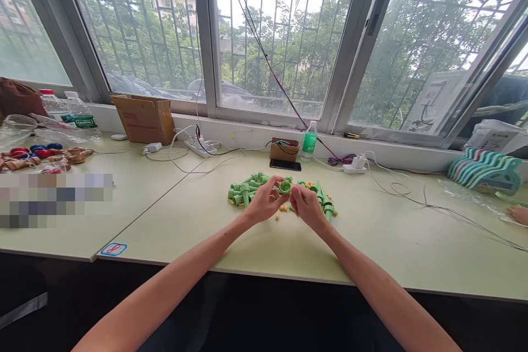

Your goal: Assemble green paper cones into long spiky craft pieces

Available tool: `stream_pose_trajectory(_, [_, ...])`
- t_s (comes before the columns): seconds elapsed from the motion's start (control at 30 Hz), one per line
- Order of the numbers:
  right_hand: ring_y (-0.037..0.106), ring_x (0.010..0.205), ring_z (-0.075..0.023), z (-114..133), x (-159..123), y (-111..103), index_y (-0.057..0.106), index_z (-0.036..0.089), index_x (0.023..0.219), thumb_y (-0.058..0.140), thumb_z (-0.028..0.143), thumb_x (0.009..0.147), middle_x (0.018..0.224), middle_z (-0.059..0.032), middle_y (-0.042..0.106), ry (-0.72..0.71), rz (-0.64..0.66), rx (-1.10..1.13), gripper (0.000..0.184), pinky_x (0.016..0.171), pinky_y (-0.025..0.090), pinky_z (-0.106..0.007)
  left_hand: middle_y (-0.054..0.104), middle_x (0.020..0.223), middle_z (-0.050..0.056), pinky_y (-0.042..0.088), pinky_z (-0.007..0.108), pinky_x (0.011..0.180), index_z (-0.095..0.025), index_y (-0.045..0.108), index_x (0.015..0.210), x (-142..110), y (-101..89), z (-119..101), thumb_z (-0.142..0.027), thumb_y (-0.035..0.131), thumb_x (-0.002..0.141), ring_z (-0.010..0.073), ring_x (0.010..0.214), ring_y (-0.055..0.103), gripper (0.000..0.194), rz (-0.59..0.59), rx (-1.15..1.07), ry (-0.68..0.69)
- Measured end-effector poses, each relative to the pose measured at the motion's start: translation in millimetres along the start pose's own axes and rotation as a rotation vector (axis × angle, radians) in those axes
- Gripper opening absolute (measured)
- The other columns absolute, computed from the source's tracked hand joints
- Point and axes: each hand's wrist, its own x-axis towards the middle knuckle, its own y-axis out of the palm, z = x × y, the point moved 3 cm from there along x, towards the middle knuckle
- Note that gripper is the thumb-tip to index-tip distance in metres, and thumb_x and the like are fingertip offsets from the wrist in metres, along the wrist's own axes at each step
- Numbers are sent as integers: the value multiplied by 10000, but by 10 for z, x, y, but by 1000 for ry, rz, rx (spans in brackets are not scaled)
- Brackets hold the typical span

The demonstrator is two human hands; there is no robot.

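Observation:
Between the thumb and fingers of my left hand [264, 201] is a hollow green plastic piece [284, 187], its round opening facing me. My right hand [306, 204] is closed in a pinch right beside that opening; whatever its fingertips hold is hidden. Similar green plastic pieces [245, 192], some cone-shaped, lie heaped to the left of my hands. More green cones [329, 210] lie on the right. Small yellow bits [277, 217] are scattered among and in front of them.
Behind the heap are a phone [285, 165], a small cardboard box [284, 149] and a green-labelled bottle [309, 142]. Cables and a power strip [201, 147] run along the window side. Teal hangers [482, 170] and another person's hand [518, 214] are at the right.

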Motion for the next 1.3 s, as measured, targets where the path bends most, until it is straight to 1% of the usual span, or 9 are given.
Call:
stream_pose_trajectory(0.17, [421, 421, -109, 15, -3, -15, 412, 217, 626, 352, 553, 958, 490, 26, 479, -4, -19, -22, 475, 465, 355, -243, 557, 837, 7, 424, 188, 469, -195, 487, 1066, 18, 20, 52, -480, 623, 810, 81, 549, 545, 407, 53, -188, -75])
stream_pose_trajectory(0.3, [421, 419, -112, 26, 0, -28, 438, 218, 657, 370, 558, 948, 491, 27, 491, 3, -19, -10, 452, 453, 349, -240, 560, 745, -10, 442, 206, 460, -182, 485, 1051, 35, 48, 50, -518, 630, 796, 87, 510, 533, 446, 108, -380, -147])
stream_pose_trajectory(0.4, [416, 420, -110, 24, 2, -33, 446, 216, 666, 374, 544, 949, 495, 26, 494, 6, -14, -24, 439, 445, 339, -234, 568, 724, -6, 444, 217, 447, -178, 493, 1037, 39, 43, 21, -540, 574, 829, 111, 525, 557, 425, 113, -474, -224])
stream_pose_trajectory(0.5, [413, 431, -104, 17, 1, -18, 453, 209, 652, 396, 516, 947, 509, 23, 507, -7, 11, -37, 429, 452, 337, -228, 553, 666, -9, 449, 236, 456, -170, 509, 1067, 31, 23, 1, -592, 457, 877, 132, 532, 564, 466, 99, -529, -294])
stream_pose_trajectory(0.57, [413, 441, -101, 9, -2, 2, 473, 202, 653, 430, 506, 935, 524, 21, 518, -19, 38, -46, 417, 456, 337, -226, 546, 641, -7, 453, 248, 464, -158, 516, 1103, 24, 14, -11, -611, 418, 887, 139, 532, 561, 511, 100, -532, -303])
stream_pose_trajectory(0.63, [413, 450, -101, 2, -5, 20, 498, 196, 659, 455, 508, 923, 535, 21, 523, -31, 64, -61, 411, 460, 336, -226, 544, 642, -6, 454, 254, 466, -154, 528, 1111, 19, 12, -24, -609, 434, 881, 138, 523, 552, 518, 111, -514, -302])
stream_pose_trajectory(0.77, [417, 463, -100, 0, -6, 33, 516, 189, 653, 450, 502, 927, 544, 21, 526, -69, 72, -98, 421, 487, 346, -231, 520, 658, -20, 455, 246, 456, -177, 551, 1052, 17, 18, -52, -559, 493, 866, 124, 520, 536, 429, 121, -497, -299])
stream_pose_trajectory(0.93, [450, 483, -106, -4, 0, 25, 541, 189, 694, 410, 473, 951, 552, 19, 530, -90, 57, -121, 405, 518, 366, -229, 519, 652, -25, 464, 235, 451, -168, 529, 1017, 18, 21, -57, -500, 504, 868, 115, 512, 541, 365, 112, -464, -281])
stream_pose_trajectory(1.3, [474, 471, -114, -21, -4, 24, 426, 215, 693, 349, 452, 976, 527, 32, 527, -84, 87, -125, 378, 520, 374, -232, 547, 690, -20, 471, 225, 457, -178, 512, 1029, 20, 16, -12, -490, 501, 877, 108, 509, 559, 348, 123, -387, -232])
